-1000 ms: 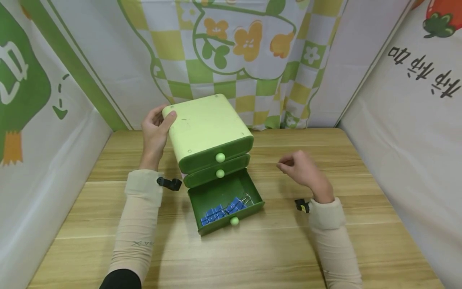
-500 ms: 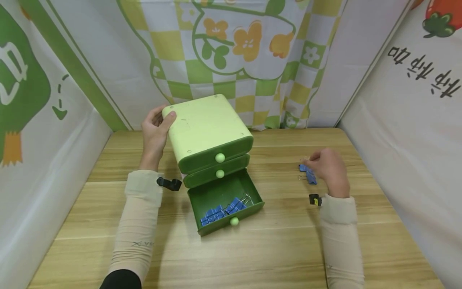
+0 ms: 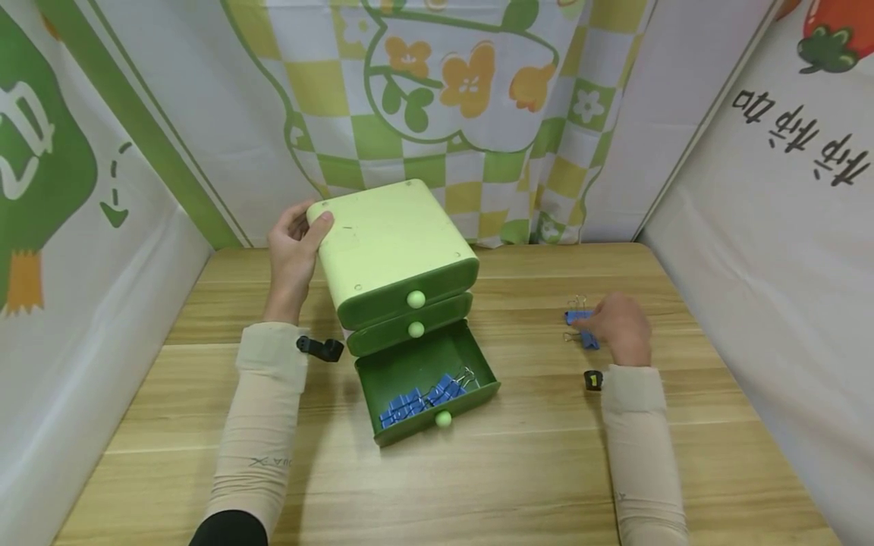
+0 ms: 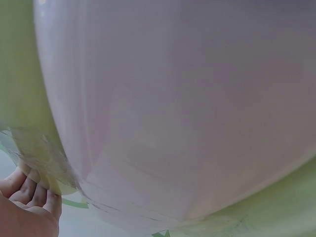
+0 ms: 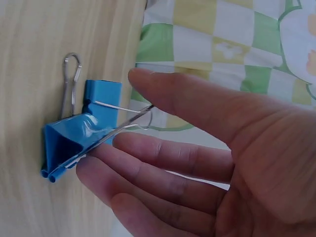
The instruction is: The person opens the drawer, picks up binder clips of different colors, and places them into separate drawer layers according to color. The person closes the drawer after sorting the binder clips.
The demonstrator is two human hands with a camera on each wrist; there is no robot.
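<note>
A light-green cabinet [image 3: 392, 239] with dark-green drawers stands on the table. My left hand [image 3: 292, 254] holds its back left corner, thumb on top and fingers behind the side. The bottom drawer [image 3: 416, 360] is pulled out, with several blue binder clips [image 3: 410, 404] in it. To the right, two more blue binder clips [image 3: 589, 341] lie on the table under my right hand [image 3: 617, 326]. In the right wrist view, my thumb and fingers stand apart around the wire handles of a blue binder clip [image 5: 74, 131]. My fingertips touch or nearly touch this clip.
The two upper drawers [image 3: 413, 329] are pushed in further than the bottom one. A checkered curtain [image 3: 451, 167] hangs behind the wooden table [image 3: 532, 470]. White printed walls [image 3: 765, 250] close in both sides.
My right hand has moved right, away from the front of the cabinet, and lowered to the two binder clips on the table. My left hand and the cabinet have stayed put.
</note>
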